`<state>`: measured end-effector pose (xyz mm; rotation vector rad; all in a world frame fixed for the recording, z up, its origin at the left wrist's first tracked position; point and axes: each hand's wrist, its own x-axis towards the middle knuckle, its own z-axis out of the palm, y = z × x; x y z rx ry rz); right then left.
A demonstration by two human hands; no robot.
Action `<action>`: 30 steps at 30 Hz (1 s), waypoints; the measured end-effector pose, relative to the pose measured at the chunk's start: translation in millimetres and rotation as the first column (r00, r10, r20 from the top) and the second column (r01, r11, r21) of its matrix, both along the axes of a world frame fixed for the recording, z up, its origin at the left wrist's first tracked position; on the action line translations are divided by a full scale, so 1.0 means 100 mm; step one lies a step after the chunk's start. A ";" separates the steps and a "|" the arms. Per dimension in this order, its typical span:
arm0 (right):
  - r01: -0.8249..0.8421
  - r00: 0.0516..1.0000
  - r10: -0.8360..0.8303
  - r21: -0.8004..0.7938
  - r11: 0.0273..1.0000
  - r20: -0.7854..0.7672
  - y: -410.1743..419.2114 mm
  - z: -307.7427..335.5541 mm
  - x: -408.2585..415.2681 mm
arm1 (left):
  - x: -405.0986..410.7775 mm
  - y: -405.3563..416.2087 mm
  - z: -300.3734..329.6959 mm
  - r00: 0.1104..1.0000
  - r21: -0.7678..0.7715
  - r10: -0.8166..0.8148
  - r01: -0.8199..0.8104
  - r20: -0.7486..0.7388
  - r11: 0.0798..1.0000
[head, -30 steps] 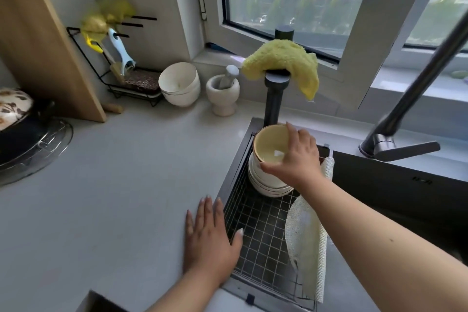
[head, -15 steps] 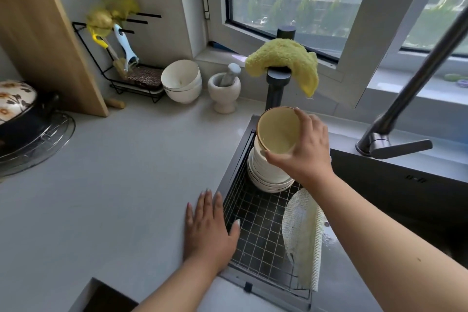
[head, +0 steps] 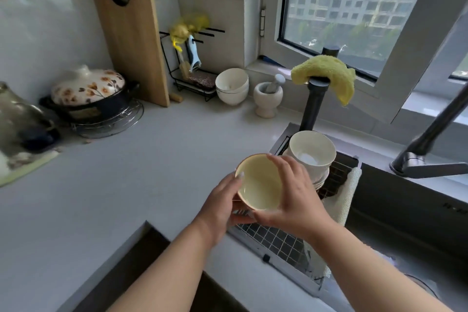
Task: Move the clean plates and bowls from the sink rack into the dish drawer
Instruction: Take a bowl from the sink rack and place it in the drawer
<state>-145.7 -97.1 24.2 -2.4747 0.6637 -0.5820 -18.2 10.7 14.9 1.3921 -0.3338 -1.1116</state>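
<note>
Moved since before: yellow bowl has left the stack and come toward me; my left hand, flat on the counter a moment ago, has risen to meet it.
Right grip: right hand curled over the bowl's far rim and side.
Left grip: fingers curled under the near side, thumb at the rim, so I hold it two-handed.
Bowl position: in the air over the near end of the sink rack, tilted toward me.
Left in rack: white bowl on stacked plates at the far end.
Drawer: dark opening at the counter's front edge, I judge it the dish drawer.
Risk: if it is wet, the glazed bowl could slip during the handover.
Risk two: lowering blind could knock the rim on the counter edge.
</note>
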 end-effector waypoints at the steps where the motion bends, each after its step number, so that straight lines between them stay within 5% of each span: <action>1: -0.057 0.998 0.057 -0.001 0.998 -0.003 0.08 0.01 0.03 | -0.02 0.11 0.01 0.999 0.012 0.040 -0.040 0.028 0.999; 3: -0.173 0.985 0.174 0.036 0.984 -0.001 0.26 0.03 0.07 | -0.06 0.36 0.00 0.984 0.041 0.166 -0.169 0.066 0.985; 6: -0.265 0.964 0.261 0.326 0.907 0.059 0.54 -0.01 0.09 | -0.15 0.80 -0.05 0.941 0.067 0.337 -0.338 0.037 0.939; 10: -0.269 0.961 0.214 0.781 0.563 0.177 0.93 -0.10 0.03 | -0.43 1.35 -0.07 0.842 0.085 0.535 -0.529 -0.072 0.844; 15: -0.223 0.941 0.298 0.956 0.189 0.160 1.57 -0.19 -0.05 | -0.83 2.04 -0.03 0.729 0.128 0.681 -0.671 -0.064 0.730; 22: -0.145 0.905 0.416 0.985 0.094 0.093 2.43 -0.15 0.02 | -1.10 3.01 -0.06 0.603 0.148 0.797 -0.791 0.032 0.593; 30: -0.115 0.840 0.542 0.986 0.124 0.030 3.86 -0.17 0.25 | -1.23 4.48 -0.15 0.517 0.167 0.853 -0.850 0.074 0.500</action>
